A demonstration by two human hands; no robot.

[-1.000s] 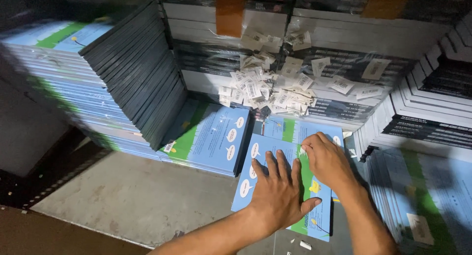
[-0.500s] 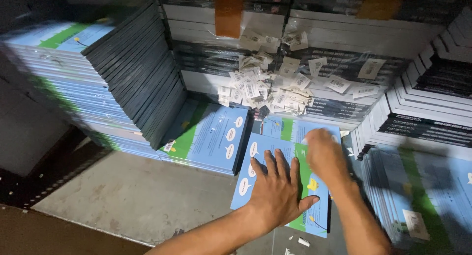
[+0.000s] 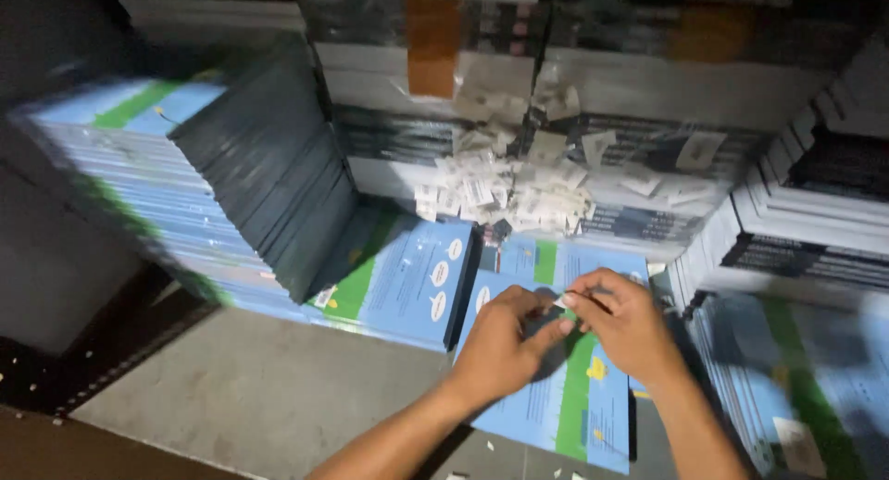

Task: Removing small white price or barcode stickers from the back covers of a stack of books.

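Fingertips of left hand (image 3: 505,341) and right hand (image 3: 622,321) pinched together on small white sticker (image 3: 561,301), just above blue-green book (image 3: 556,392); sticker pile (image 3: 505,188) beyond book.

Blue book (image 3: 556,401) lies flat on the grey floor, cover up, green band running lengthwise, white speech bubbles near its left edge, small yellow figure on the green. It tilts slightly clockwise. Small white sticker (image 3: 565,300) pinched above the book's upper part (blurred, details unreadable), held between fingertips of both hands.
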